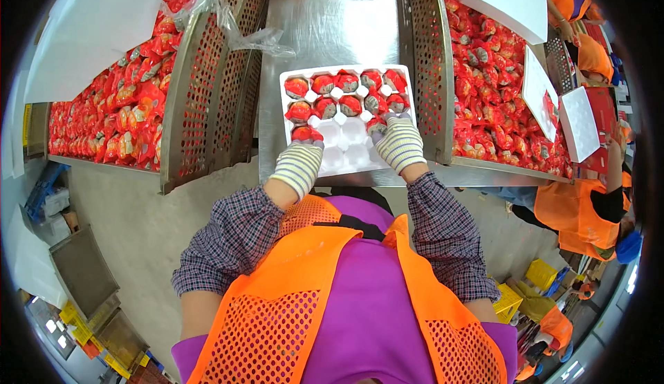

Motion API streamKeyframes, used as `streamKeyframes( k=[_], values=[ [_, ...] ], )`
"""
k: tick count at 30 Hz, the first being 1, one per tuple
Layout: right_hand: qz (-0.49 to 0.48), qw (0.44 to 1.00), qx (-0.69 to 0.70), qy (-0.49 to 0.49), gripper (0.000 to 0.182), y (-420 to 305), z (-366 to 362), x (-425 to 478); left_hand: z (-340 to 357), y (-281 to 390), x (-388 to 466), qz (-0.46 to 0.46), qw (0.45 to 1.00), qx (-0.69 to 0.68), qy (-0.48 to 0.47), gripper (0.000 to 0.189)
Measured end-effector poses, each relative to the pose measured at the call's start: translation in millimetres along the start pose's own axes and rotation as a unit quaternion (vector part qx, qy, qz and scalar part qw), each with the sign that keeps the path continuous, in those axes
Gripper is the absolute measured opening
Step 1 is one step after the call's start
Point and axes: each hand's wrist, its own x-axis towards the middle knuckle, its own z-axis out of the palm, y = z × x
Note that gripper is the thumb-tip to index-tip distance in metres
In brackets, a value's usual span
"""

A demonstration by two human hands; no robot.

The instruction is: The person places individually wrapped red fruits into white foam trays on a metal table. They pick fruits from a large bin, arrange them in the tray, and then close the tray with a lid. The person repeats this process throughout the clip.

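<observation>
A white foam tray (340,130) with round pockets lies on the steel table before me. Red-wrapped round packets (350,105) fill its two far rows, and a few more sit in the row nearer to me. My left hand (299,164), in a striped knit glove, has its fingers on a red packet (307,134) at the tray's left side. My right hand (398,143), gloved alike, has its fingers at a packet (376,125) in the right part of the same row. Several pockets between and below the hands hold nothing.
Perforated steel dividers (207,88) flank the steel table (321,26). Heaps of red packets (132,99) lie beyond them on both sides. Clear plastic film (228,21) hangs over the left divider. White foam lids (503,0) rest on the right heap. Co-workers in orange vests (581,213) are at the right.
</observation>
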Motion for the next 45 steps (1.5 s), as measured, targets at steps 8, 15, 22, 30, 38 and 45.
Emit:
streamKeyframes(
  k=[8, 15, 22, 30, 38, 45],
  values=[
    [0.03, 0.994, -0.038, -0.1, 0.018, -13, 8, 19, 23, -14, -5, 0.036, 0.997, -0.042, 0.062, 0.022],
    [-0.041, 0.972, -0.096, -0.209, 0.015, -2, 10, 26, 13, -12, -18, 0.081, 0.993, 0.0, 0.091, 0.016],
    [-0.092, 0.979, -0.109, -0.145, 0.015, 3, 27, 22, 1, -13, -16, 0.083, 0.996, 0.005, 0.032, 0.017],
    [-0.08, 0.987, -0.075, -0.118, 0.015, -10, 43, 16, 11, -9, -10, 0.102, 0.985, 0.135, -0.02, 0.013],
    [-0.082, 0.989, -0.039, -0.119, 0.017, -11, 23, 18, 7, -13, -4, 0.143, 0.981, 0.131, 0.011, 0.014],
    [-0.119, 0.962, 0.245, 0.017, 0.021, 76, -51, 45, -23, 12, 23, -0.063, 0.967, 0.119, -0.216, 0.025]
  ],
)
